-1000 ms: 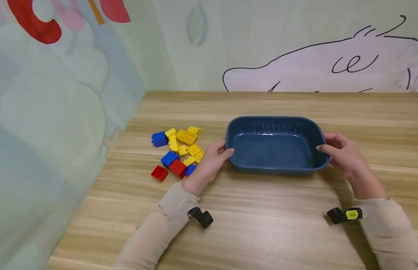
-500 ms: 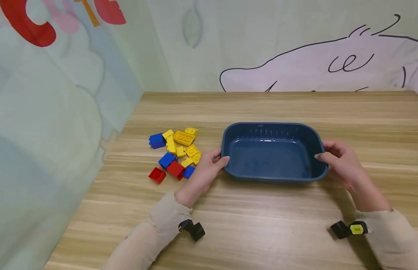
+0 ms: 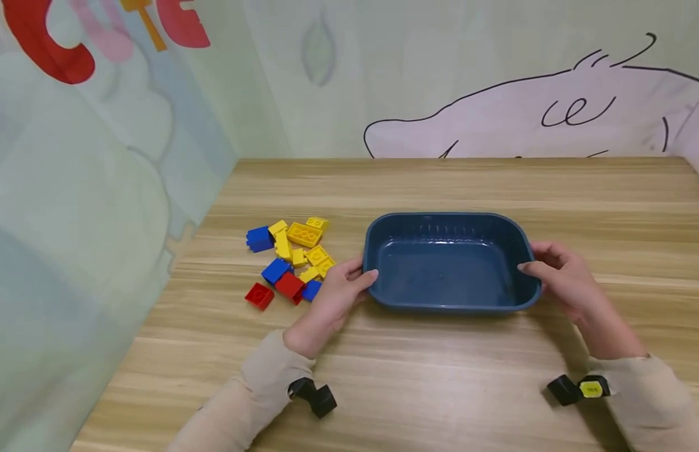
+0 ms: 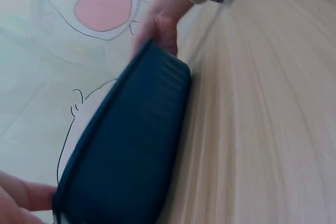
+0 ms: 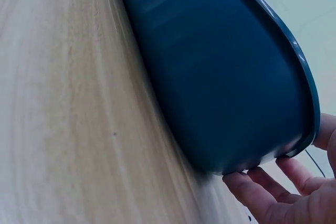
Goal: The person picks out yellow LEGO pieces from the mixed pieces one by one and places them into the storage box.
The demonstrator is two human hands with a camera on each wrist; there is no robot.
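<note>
A dark blue rectangular tub (image 3: pixel 451 309) with rounded corners sits between both hands, with nothing inside it. My left hand (image 3: pixel 334 295) grips its left end, thumb over the rim and fingers outside. At the opposite end my right hand (image 3: pixel 570 282) pinches the wall the same way, its thumb inside the rim. The right wrist view shows fingertips (image 5: pixel 233 179) against the outer wall of the tub (image 5: pixel 220 72). In the left wrist view the tub's long side (image 4: pixel 131 129) stands close over the tabletop.
Several toy building bricks lie just left of the tub: yellow bricks (image 3: pixel 304 234), blue bricks (image 3: pixel 277 270) and red bricks (image 3: pixel 260 295). The wooden table (image 3: pixel 428 389) meets a painted wall (image 3: pixel 304 113) at the back and another along the left.
Both hands have drawn the tub slightly toward the person and a little left in the head view. The view itself has shifted slightly; the bricks keep their arrangement.
</note>
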